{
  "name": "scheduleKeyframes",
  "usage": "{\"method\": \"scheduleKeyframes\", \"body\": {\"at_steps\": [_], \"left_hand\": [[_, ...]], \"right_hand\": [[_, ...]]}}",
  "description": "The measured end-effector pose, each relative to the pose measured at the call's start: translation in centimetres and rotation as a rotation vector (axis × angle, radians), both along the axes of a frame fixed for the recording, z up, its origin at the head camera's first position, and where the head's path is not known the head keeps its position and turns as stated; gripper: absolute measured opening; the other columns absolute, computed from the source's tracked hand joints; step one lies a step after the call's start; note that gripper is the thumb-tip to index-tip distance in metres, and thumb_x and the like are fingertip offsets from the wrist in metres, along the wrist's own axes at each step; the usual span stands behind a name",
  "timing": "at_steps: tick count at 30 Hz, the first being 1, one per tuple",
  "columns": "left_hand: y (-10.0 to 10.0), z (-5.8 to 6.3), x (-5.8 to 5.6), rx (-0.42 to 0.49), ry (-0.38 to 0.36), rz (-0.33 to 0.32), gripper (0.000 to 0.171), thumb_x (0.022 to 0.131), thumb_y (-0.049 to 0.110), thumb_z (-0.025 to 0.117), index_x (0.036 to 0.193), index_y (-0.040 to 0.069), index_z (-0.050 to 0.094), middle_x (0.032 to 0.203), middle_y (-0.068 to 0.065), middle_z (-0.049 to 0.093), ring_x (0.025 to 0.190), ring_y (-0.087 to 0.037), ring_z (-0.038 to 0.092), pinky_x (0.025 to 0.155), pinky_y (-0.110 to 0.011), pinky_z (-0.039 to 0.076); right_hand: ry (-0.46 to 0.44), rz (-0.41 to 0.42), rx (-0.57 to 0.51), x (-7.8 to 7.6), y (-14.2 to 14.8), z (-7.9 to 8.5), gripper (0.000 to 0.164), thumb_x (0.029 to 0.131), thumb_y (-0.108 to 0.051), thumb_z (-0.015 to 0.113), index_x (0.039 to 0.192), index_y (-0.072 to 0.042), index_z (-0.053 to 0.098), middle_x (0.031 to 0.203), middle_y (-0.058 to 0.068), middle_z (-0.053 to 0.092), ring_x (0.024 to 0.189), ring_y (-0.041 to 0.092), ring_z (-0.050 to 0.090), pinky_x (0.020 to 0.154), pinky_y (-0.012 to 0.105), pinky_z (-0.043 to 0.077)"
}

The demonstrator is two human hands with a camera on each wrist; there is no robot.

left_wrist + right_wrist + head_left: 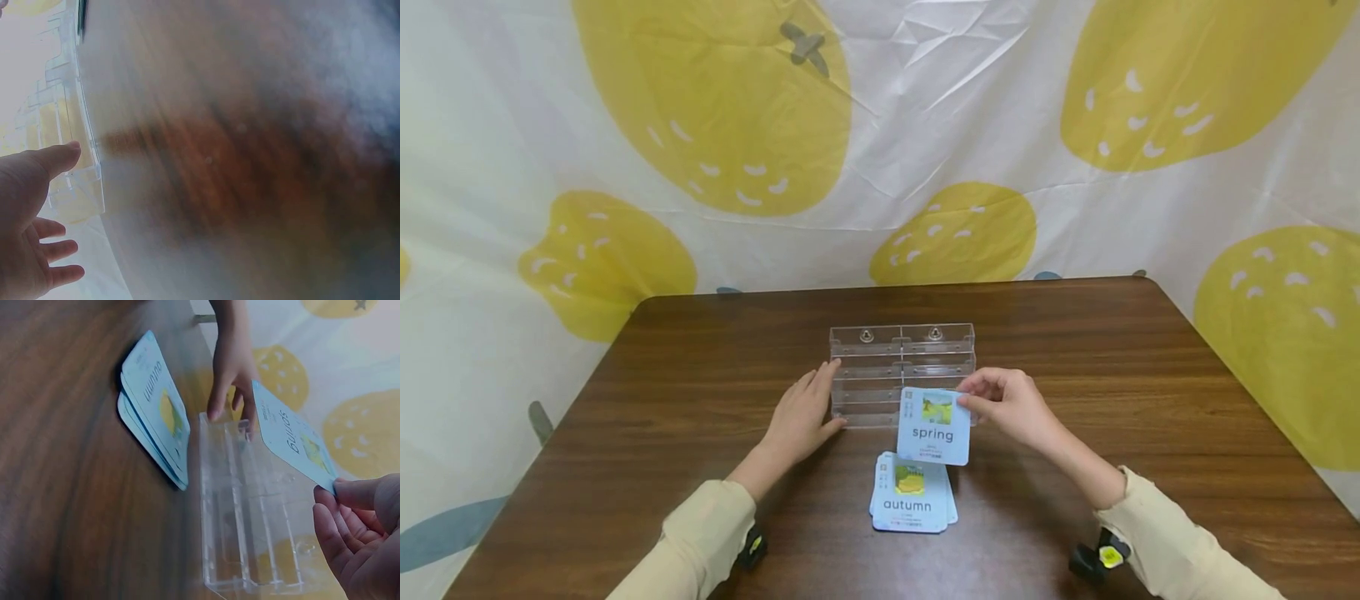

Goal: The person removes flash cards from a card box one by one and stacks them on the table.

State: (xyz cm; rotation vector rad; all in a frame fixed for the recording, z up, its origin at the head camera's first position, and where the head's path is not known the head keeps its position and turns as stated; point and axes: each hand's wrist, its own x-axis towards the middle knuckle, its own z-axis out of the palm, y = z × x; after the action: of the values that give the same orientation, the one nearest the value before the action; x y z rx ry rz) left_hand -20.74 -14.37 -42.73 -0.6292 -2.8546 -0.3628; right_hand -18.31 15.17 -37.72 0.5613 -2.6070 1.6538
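My right hand (1011,406) pinches a light-blue flash card (933,427) by its upper right corner. The card reads "spring" and carries a small landscape picture; it is held over the front right part of a clear plastic tiered holder (865,385). My left hand (801,412) rests with extended fingers at the holder's left side, thumb at the front corner and fingertips by the side wall. In the left wrist view the thumb (59,159) lies against the clear plastic. Nearer me, a small stack of cards (910,498) lies on the table, "autumn" on top.
The brown wooden table (700,350) spreads around the holder. Behind it hangs a white curtain (880,150) printed with yellow fruit. Two small metal hooks or knobs (935,333) show at the holder's back row.
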Motion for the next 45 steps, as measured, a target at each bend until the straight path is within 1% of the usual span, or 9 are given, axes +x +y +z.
{"method": "scheduleKeyframes", "body": {"at_steps": [3, 6, 12, 17, 22, 30, 36, 45], "left_hand": [[0.0, -0.1, 0.0, -0.002, 0.006, -0.003, 0.086, 0.077, 0.028, 0.073, 0.141, 0.003, 0.022, 0.137, -0.02, 0.04, 0.121, -0.037, 0.041, 0.099, -0.049, 0.035], [0.0, -0.2, -0.1, 0.0, 0.017, -0.008, 0.086, 0.076, 0.028, 0.073, 0.141, 0.003, 0.023, 0.136, -0.02, 0.041, 0.121, -0.037, 0.042, 0.099, -0.049, 0.036], [-0.1, -0.2, -0.1, 0.001, 0.028, -0.011, 0.086, 0.076, 0.028, 0.073, 0.141, 0.003, 0.023, 0.135, -0.02, 0.042, 0.12, -0.037, 0.042, 0.098, -0.049, 0.036], [-0.1, -0.3, -0.1, -0.003, 0.033, -0.009, 0.086, 0.076, 0.028, 0.073, 0.141, 0.003, 0.023, 0.135, -0.02, 0.043, 0.12, -0.037, 0.043, 0.098, -0.049, 0.037], [-0.1, -0.3, -0.1, 0.004, 0.038, -0.013, 0.086, 0.075, 0.029, 0.074, 0.14, 0.002, 0.024, 0.134, -0.021, 0.043, 0.119, -0.038, 0.043, 0.097, -0.049, 0.038], [-0.1, -0.3, -0.1, 0.016, 0.052, -0.014, 0.086, 0.074, 0.027, 0.075, 0.14, 0.003, 0.025, 0.133, -0.02, 0.044, 0.119, -0.037, 0.044, 0.097, -0.049, 0.038], [-0.1, -0.3, -0.1, 0.011, 0.039, -0.009, 0.085, 0.075, 0.027, 0.074, 0.14, 0.003, 0.024, 0.134, -0.02, 0.043, 0.12, -0.037, 0.043, 0.098, -0.048, 0.037], [-0.1, -0.2, 0.0, 0.01, 0.042, -0.011, 0.086, 0.075, 0.029, 0.074, 0.14, 0.003, 0.025, 0.135, -0.02, 0.043, 0.119, -0.038, 0.043, 0.098, -0.049, 0.037]], "right_hand": [[-0.03, 0.013, -0.015, 0.4, -0.3, -0.4, 0.011, 0.079, 0.002, 0.065, 0.089, 0.008, 0.064, 0.073, 0.013, 0.064, 0.058, 0.021, 0.06, 0.052, 0.037, 0.054], [-0.067, 0.032, -0.022, 0.8, -0.6, -0.8, 0.012, 0.079, 0.002, 0.065, 0.09, 0.008, 0.064, 0.074, 0.013, 0.064, 0.059, 0.02, 0.06, 0.053, 0.039, 0.054], [-0.146, 0.081, -0.052, 1.3, -0.9, -2.1, 0.014, 0.081, 0.001, 0.063, 0.091, 0.011, 0.062, 0.075, 0.013, 0.062, 0.06, 0.018, 0.06, 0.054, 0.036, 0.055], [-0.185, 0.11, -0.066, 1.4, -1.2, -3.3, 0.015, 0.081, 0.001, 0.063, 0.09, 0.012, 0.061, 0.073, 0.012, 0.062, 0.056, 0.012, 0.058, 0.051, 0.034, 0.054], [-0.23, 0.131, -0.063, 1.8, -1.7, -4.1, 0.014, 0.081, 0.0, 0.063, 0.089, 0.011, 0.061, 0.071, 0.01, 0.062, 0.055, 0.013, 0.057, 0.05, 0.034, 0.054], [-0.3, 0.12, -0.062, 2.1, -2.2, -4.4, 0.012, 0.08, 0.002, 0.063, 0.087, 0.011, 0.061, 0.068, 0.006, 0.058, 0.054, 0.014, 0.055, 0.05, 0.033, 0.054], [-0.344, 0.12, -0.065, 2.5, -2.4, -4.8, 0.013, 0.081, 0.0, 0.063, 0.088, 0.01, 0.061, 0.068, 0.005, 0.057, 0.055, 0.013, 0.056, 0.049, 0.03, 0.053], [-0.341, 0.093, -0.054, 2.7, -2.8, -5.5, 0.013, 0.08, 0.001, 0.064, 0.088, 0.011, 0.063, 0.067, 0.005, 0.058, 0.053, 0.012, 0.057, 0.05, 0.029, 0.054]]}}
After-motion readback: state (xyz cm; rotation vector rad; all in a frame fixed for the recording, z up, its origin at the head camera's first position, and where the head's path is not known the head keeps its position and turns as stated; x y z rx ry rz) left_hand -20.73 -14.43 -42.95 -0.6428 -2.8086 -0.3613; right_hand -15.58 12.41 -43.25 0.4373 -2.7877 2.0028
